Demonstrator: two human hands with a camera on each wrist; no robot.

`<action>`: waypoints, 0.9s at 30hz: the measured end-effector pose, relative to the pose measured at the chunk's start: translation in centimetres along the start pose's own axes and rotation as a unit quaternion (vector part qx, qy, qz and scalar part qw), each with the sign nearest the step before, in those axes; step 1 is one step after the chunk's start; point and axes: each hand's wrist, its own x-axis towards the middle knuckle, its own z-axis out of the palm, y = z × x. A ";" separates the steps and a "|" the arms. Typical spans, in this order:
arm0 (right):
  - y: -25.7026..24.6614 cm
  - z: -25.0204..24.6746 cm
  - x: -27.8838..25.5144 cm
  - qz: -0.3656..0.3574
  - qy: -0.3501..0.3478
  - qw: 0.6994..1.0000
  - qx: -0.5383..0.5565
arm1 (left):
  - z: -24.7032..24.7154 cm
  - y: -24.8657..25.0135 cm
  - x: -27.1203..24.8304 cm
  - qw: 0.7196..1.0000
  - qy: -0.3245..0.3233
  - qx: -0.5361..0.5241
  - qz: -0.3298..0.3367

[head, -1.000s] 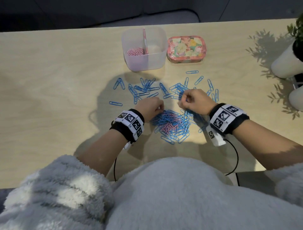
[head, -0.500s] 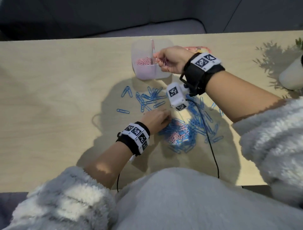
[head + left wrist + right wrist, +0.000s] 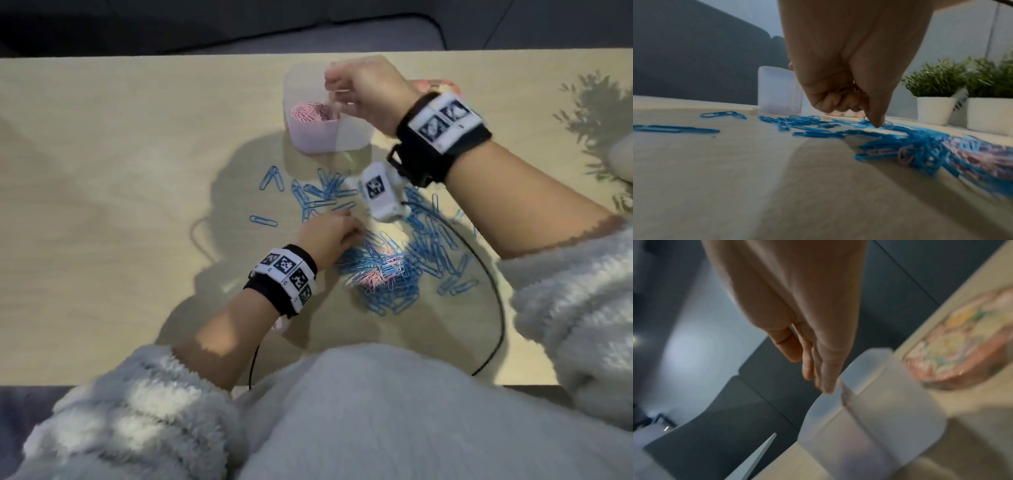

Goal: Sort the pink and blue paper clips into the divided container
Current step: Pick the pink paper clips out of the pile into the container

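Hovering over the frosted plastic divided container [image 3: 329, 137], the right hand [image 3: 366, 92] has its fingers [image 3: 818, 369] stretched out straight and close together, nothing between them as far as the blurred wrist view lets me judge. Down on the table, the left hand [image 3: 329, 236] is curled, fingertips bunched and pinching thin wire clips out of the heap; its index finger [image 3: 877, 120] points down onto the pile. That pile of blue paper clips [image 3: 394, 274] is a tangled mound of glossy bent wire, with pink paper clips [image 3: 373, 279] mixed through its middle, and more blue ones lie flat and scattered toward the container. Inside the container's left compartment sits a mass of pink clips [image 3: 313, 113]; the right compartment looks bare, though the hand covers part of it. Both wrists carry black straps with white, square-patterned marker blocks, and a black cable loops across the pale, smooth wooden table [image 3: 120, 171]. Behind the container lies a rounded, floral-printed tin [image 3: 962, 345]. White pots with green plants [image 3: 937, 91] stand at the right. Fluffy grey sleeves cover the forearms
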 end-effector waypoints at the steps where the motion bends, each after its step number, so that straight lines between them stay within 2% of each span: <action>1: 0.8 -0.9 -1.6 -0.018 -0.019 0.999 -0.033 | -0.2 -0.2 0.0 1.000 0.015 -0.018 -0.017; 3: 3.7 -3.1 -4.9 -0.029 -0.080 0.985 -0.151 | -0.8 -0.5 0.0 0.995 0.038 -0.072 -0.056; 6: 9.3 -5.9 -9.0 -0.036 -0.141 0.922 -0.360 | -2.1 -1.3 0.0 0.979 0.038 -0.160 -0.120; 8: 12.6 -6.6 -10.4 -0.042 -0.135 0.879 -0.456 | -3.0 -1.8 0.1 0.966 0.033 -0.210 -0.146; 11: 15.3 -7.1 -11.1 -0.051 -0.104 0.853 -0.510 | -4.4 -2.1 0.5 0.946 0.045 -0.276 -0.162; 14: 15.6 -7.8 -10.4 -0.065 -0.060 0.865 -0.495 | -5.9 -2.0 1.0 0.936 0.071 -0.301 -0.166; 16: 15.0 -8.9 -9.8 -0.048 -0.026 0.892 -0.449 | -7.0 -2.2 1.9 0.944 0.102 -0.267 -0.164; 19: 14.4 -11.1 -9.2 -0.003 0.021 0.933 -0.359 | -9.1 -2.4 3.9 0.966 0.162 -0.129 -0.157; 21: 14.4 -12.2 -8.9 0.020 0.033 0.948 -0.315 | -10.3 -2.5 5.6 0.969 0.204 -0.034 -0.137; 23: 14.4 -12.7 -8.9 0.031 0.042 0.952 -0.300 | -11.2 -2.6 7.6 0.965 0.215 0.016 -0.152; 27: 13.8 -12.7 -9.5 0.022 0.076 0.938 -0.336 | -12.5 -2.9 10.7 0.961 0.172 0.103 -0.190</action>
